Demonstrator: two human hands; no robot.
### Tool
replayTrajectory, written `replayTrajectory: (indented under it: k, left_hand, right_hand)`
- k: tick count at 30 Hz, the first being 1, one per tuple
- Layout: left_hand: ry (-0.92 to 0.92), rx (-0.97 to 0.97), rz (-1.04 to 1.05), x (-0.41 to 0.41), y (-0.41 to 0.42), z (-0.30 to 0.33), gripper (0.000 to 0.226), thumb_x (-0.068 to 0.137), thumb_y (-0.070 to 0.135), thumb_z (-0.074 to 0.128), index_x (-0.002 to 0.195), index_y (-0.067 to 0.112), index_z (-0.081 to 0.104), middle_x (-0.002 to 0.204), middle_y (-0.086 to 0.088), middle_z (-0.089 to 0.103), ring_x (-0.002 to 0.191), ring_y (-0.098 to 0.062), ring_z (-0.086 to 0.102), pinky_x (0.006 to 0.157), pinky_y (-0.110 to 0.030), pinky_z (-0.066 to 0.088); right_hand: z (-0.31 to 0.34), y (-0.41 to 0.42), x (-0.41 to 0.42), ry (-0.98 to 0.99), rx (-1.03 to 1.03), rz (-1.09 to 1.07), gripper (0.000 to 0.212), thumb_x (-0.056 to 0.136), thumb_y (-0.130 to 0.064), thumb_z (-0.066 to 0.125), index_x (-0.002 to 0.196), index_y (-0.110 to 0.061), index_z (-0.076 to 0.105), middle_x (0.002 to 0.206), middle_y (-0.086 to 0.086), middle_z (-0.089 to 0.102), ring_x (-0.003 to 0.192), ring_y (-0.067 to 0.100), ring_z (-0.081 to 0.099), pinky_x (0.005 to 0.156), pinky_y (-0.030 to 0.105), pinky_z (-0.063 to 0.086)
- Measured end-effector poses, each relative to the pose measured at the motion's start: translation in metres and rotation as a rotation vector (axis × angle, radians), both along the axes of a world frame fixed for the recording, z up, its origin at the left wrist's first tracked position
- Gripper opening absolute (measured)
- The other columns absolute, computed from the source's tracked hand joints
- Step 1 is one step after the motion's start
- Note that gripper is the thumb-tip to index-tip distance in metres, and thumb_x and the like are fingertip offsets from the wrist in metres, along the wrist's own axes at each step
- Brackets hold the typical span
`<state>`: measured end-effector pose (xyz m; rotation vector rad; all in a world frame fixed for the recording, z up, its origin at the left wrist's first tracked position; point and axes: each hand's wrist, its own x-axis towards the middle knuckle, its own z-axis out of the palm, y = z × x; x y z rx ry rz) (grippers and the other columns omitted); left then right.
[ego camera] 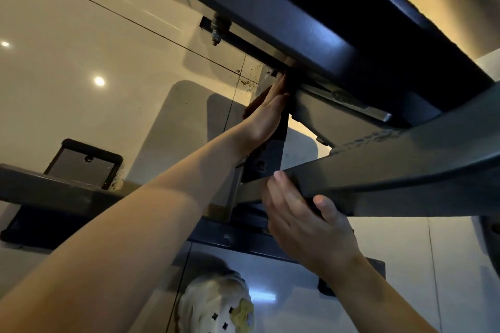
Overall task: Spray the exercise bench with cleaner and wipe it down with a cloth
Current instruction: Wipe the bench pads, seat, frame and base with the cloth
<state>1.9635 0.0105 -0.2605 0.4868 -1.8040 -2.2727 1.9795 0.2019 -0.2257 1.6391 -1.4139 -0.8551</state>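
Note:
The exercise bench fills the upper right, its black padded seat (297, 8) seen from low down over grey steel frame bars (405, 154). My left hand (266, 116) reaches up under the pad with straight fingers. It presses a dark brown cloth (253, 105) flat against the black upright bracket (273, 154). Most of the cloth is hidden behind the hand. My right hand (305, 222) grips the slanted grey frame bar from below, thumb and fingers curled round its edges. No spray bottle is in view.
Glossy beige floor tiles (81, 48) lie beneath the bench, with dark specks (246, 81) near a tile joint. A black-rimmed frame foot (84, 165) stands at left. A white and yellow crumpled thing (216, 305) lies at the bottom centre.

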Motion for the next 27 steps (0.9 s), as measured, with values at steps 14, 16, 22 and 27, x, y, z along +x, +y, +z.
replayTrajectory:
  k: [14, 16, 22, 27]
  left_hand:
    - [0.124, 0.079, -0.033, 0.061, 0.022, 0.045, 0.048, 0.104, 0.010, 0.032, 0.151, 0.013, 0.023, 0.155, 0.000, 0.029, 0.134, 0.002, 0.026, 0.098, 0.003, 0.021]
    - [0.112, 0.078, -0.061, 0.074, 0.025, 0.059, 0.046, 0.105, 0.017, 0.034, 0.149, 0.025, 0.024, 0.144, 0.021, 0.037, 0.115, 0.020, 0.040, 0.092, 0.008, 0.023]
    - [0.119, 0.102, -0.067, 0.112, 0.043, 0.068, 0.043, 0.104, 0.024, 0.036, 0.147, 0.033, 0.034, 0.132, 0.019, 0.050, 0.128, 0.000, 0.041, 0.110, -0.018, 0.029]
    - [0.174, 0.058, -0.079, 0.137, 0.050, 0.080, 0.038, 0.104, 0.021, 0.036, 0.139, 0.032, 0.042, 0.123, 0.013, 0.057, 0.121, -0.001, 0.049, 0.107, -0.017, 0.034]
  right_hand:
    - [-0.006, -0.004, -0.002, -0.049, -0.137, 0.048, 0.041, 0.088, -0.035, 0.042, 0.119, -0.012, 0.056, 0.131, 0.007, 0.050, 0.132, 0.023, 0.033, 0.119, 0.045, -0.005]
    - [-0.005, -0.003, -0.001, -0.082, -0.135, 0.040, 0.040, 0.089, -0.034, 0.042, 0.120, -0.012, 0.054, 0.129, 0.006, 0.051, 0.126, 0.018, 0.040, 0.120, 0.044, -0.004]
    - [0.003, -0.005, 0.005, -0.245, -0.107, 0.035, 0.032, 0.089, -0.028, 0.047, 0.116, -0.014, 0.055, 0.122, 0.004, 0.059, 0.118, 0.019, 0.043, 0.120, 0.040, -0.001]
    - [0.014, -0.001, 0.015, -0.336, -0.037, -0.023, 0.041, 0.083, -0.025, 0.053, 0.120, -0.010, 0.062, 0.126, 0.004, 0.065, 0.128, 0.021, 0.040, 0.122, 0.044, -0.003]
